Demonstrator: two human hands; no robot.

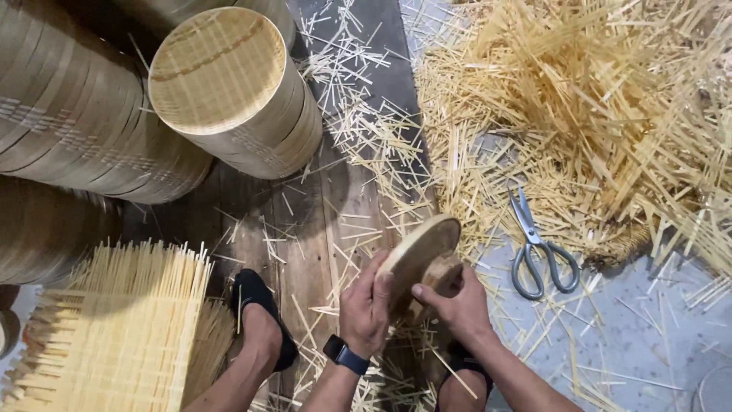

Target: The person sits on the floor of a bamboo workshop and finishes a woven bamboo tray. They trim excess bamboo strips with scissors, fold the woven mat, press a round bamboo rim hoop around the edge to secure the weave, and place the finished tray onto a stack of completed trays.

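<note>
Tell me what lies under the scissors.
The scissors lie closed on the grey floor, blades over scattered bamboo strips at the big pile's edge. The handles rest on nearly bare floor. Anything beneath the blades themselves is covered.

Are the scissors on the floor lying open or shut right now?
Shut. The scissors lie flat among the bamboo strips, blades together in one line, the two handle loops side by side and touching.

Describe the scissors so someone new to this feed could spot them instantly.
Start at the big heap of pale bamboo slivers on the right. At its lower edge, on the grey floor, lie the scissors, right of the right hand. They are the only metal thing there, with grey loop handles.
</note>
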